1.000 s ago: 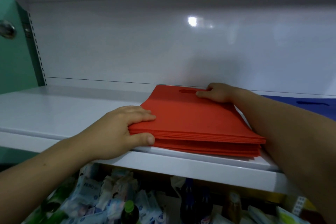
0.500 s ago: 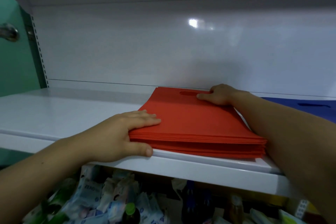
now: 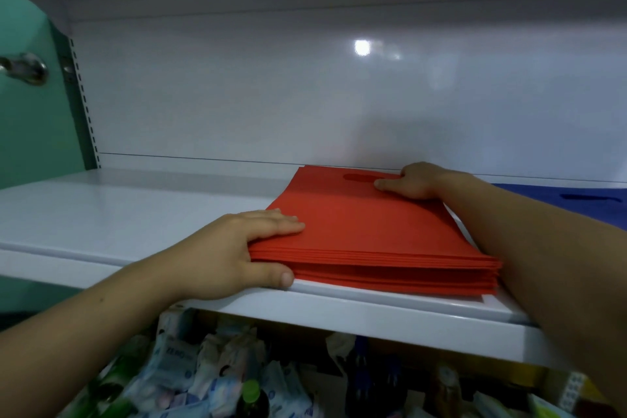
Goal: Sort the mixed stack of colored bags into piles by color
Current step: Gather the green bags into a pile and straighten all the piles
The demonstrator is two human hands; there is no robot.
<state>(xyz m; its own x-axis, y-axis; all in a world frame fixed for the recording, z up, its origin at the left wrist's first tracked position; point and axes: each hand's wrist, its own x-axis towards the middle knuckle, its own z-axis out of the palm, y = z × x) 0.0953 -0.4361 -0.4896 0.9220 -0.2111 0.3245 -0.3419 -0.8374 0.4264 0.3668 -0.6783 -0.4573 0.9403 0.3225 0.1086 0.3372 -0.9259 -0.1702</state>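
Fingers [image 3: 281, 222] of the left hand [image 3: 230, 248] lie straight and pressed together on top of the stack of red bags [image 3: 373, 237], at its near left corner. The thumb stretches along the stack's front edge, down where it meets the shelf [image 3: 118, 214]. The right hand [image 3: 412, 181] holds the far right corner beside the handle cut-out, with one digit flat on top. The rest curl over the back edge, where their tips are hidden.

The red stack lies flat on the white shelf, its front edge close to the shelf lip. To its right on the same shelf lies a blue bag [image 3: 559, 193] with its own cut-out. The right forearm and the frame edge cut it off, so whether it is one bag or a pile cannot be told.

Below the shelf sits a jumble of goods: pale packets [image 3: 183, 360], a green-capped bottle [image 3: 251, 390] and a dark bottle [image 3: 359, 373]. All are blurred, and their labels are mostly unreadable. At far left a green panel carries a metal fitting [image 3: 23, 68], partly out of frame.
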